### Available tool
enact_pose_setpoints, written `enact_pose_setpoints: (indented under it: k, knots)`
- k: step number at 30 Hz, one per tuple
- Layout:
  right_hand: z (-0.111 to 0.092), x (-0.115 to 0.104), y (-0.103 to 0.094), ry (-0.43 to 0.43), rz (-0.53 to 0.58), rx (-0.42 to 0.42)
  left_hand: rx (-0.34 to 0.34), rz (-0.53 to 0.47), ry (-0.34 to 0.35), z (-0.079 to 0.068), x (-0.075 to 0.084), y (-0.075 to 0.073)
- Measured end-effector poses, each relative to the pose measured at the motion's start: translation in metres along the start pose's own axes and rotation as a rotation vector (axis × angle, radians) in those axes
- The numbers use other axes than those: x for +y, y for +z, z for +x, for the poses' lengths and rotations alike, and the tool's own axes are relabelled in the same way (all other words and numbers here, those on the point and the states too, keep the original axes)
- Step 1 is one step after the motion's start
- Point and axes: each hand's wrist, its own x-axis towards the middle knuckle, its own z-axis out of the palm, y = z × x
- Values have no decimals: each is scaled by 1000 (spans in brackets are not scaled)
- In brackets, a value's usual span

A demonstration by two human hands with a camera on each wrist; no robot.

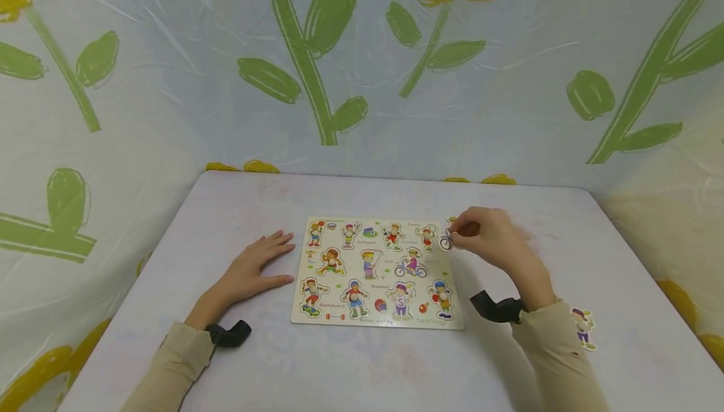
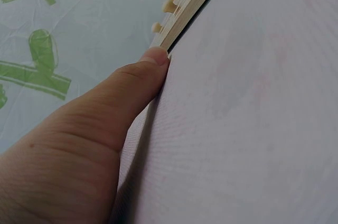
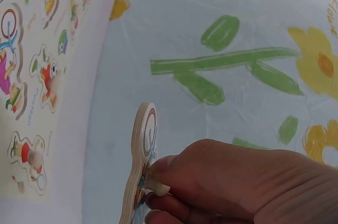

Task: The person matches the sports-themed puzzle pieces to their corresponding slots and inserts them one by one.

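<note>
A wooden peg puzzle board (image 1: pixel 353 299) with pictures of children playing sports lies flat on the table. My right hand (image 1: pixel 489 236) pinches the small pale knob (image 3: pixel 158 186) of a bicycle-rider puzzle piece (image 3: pixel 150 134) between thumb and fingers. In the right wrist view that piece stands on edge, its wheel end up; the fingers cover part of its picture. My left hand (image 1: pixel 257 267) rests on the table at the board's left side, fingers spread. In the left wrist view its thumb (image 2: pixel 129 84) lies right at the board's edge.
A baseball-player puzzle piece (image 1: pixel 582 329) lies on the table (image 1: pixel 362 368) beside the right sleeve. Rounded wooden knobs (image 2: pixel 169 6) stick up from the board. A flower-printed cloth (image 1: pixel 198 54) hangs behind and around the table.
</note>
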Motion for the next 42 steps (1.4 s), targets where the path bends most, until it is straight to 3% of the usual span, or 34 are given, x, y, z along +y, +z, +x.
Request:
enact_pose_setpoints:
  k: [13,22,42]
  knots:
    - [11,-13,27,-35,82,-38,1,-16,-3,0,3,1]
    - [16,-19,45,-57,64,-97,8,-3,3,-1,0,0]
    - [28,-1,87,-45,27,-252,18,-16,26,0,-2,0]
